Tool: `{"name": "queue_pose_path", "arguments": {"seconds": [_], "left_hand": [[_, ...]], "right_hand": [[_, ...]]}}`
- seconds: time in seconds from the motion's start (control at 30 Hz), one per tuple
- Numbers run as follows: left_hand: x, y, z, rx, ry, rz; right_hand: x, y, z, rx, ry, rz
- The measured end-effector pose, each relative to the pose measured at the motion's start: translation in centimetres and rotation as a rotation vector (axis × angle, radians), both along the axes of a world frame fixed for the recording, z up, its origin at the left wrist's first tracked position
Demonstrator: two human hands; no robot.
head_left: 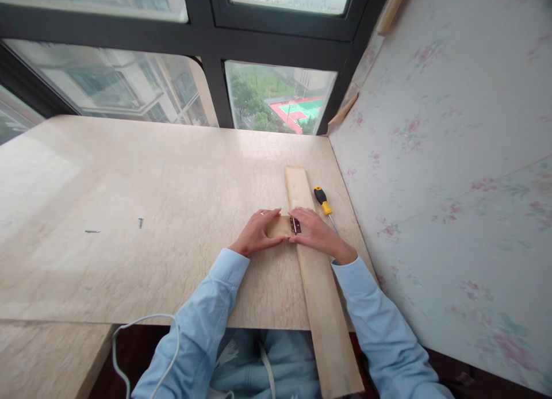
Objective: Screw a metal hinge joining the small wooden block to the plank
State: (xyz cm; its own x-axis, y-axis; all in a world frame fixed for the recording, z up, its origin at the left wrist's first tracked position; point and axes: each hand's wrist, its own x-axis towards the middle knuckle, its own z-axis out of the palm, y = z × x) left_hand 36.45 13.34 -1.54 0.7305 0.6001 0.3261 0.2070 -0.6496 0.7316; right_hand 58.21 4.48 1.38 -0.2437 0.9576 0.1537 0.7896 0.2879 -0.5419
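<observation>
A short wooden block (278,227) is gripped by my left hand (260,233), thumb along its near edge and fingers on the far edge. At the block's right end lies a dark reddish-brown hinge (295,225), over a long wooden plank (319,295). My right hand (318,233) curls around the hinge's right side, its fingertips and thumb close to the left hand's. What lies under the right palm is hidden. Just beyond the right hand rests a yellow and black screwdriver (322,201), its shaft pointing toward me.
Two loose screws, one upright-looking screw (140,222) and one lying screw (92,231), are on the left of the marble-patterned tabletop (185,180). The plank overhangs the near edge. A flowered wall (444,175) bounds the right side, windows the back. A white cable (146,317) hangs near my left sleeve.
</observation>
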Motion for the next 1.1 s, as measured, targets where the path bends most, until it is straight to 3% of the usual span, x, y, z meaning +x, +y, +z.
{"name": "queue_pose_path", "arguments": {"seconds": [0.4, 0.8, 1.1], "left_hand": [[0.2, -0.2, 0.3, -0.056, -0.082, -0.004], [1.0, -0.6, -1.6, -0.450, -0.207, -0.012], [0.9, -1.4, -1.1, -0.737, -0.276, 0.052]], "right_hand": [[-0.1, -0.2, 0.1, -0.031, 0.077, -0.040], [0.3, -0.1, -0.6, 0.018, 0.146, -0.043], [0.1, -0.1, -1.6, -0.041, 0.010, -0.038]]}}
